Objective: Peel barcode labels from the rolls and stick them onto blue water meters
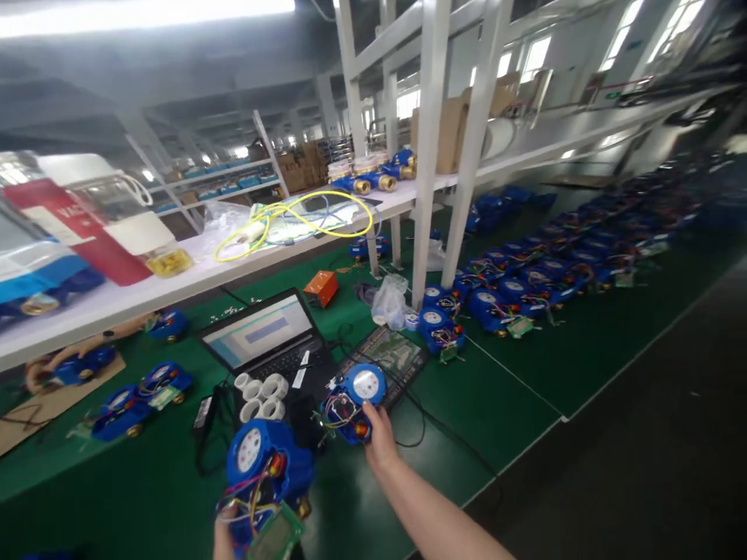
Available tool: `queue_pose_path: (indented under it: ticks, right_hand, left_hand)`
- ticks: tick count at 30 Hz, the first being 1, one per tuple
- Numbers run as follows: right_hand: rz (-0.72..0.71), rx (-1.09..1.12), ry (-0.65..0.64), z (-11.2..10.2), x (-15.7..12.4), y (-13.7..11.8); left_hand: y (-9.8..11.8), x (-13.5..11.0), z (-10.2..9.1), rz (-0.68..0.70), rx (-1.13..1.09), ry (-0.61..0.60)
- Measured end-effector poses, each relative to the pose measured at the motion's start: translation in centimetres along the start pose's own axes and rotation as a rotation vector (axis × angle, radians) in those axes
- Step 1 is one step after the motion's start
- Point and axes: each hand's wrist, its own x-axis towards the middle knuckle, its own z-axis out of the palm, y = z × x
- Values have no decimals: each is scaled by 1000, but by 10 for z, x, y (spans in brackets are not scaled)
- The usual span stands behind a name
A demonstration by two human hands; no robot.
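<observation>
My left hand (225, 531), at the bottom of the head view, is closed on the near edge of a blue water meter (285, 459). Coloured wires and a green circuit board (276, 535) hang from that meter's open side. My right hand (380, 437) grips a second blue water meter (366, 383), its white dial facing up and its wires exposed. Between the two meters and the laptop (262, 330) lie several white rings (273, 386). The fingers beneath both meters are partly hidden.
Rows of blue meters (513, 289) stretch along the green bench to the right. Another person's arm (110, 332) reaches toward meters at left. A white shelf (215, 272) with upright posts (433, 155) stands behind, a yellow cable (344, 232) on it. Black cables (455, 442) cross the bench.
</observation>
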Motion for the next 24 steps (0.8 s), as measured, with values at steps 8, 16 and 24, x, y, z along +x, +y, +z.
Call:
queue_pose_path:
  ticks: [8,16,24]
  right_hand:
    - [-93,-51,155,-10,43,25]
    - [-72,-35,228,-11,54,9]
    - [57,10,204,-38,-2,-64]
  left_hand:
    - [11,19,6,-52,-241,-38]
    - [5,35,-16,-201,-244,93]
    - [2,29,0,-160,64,40]
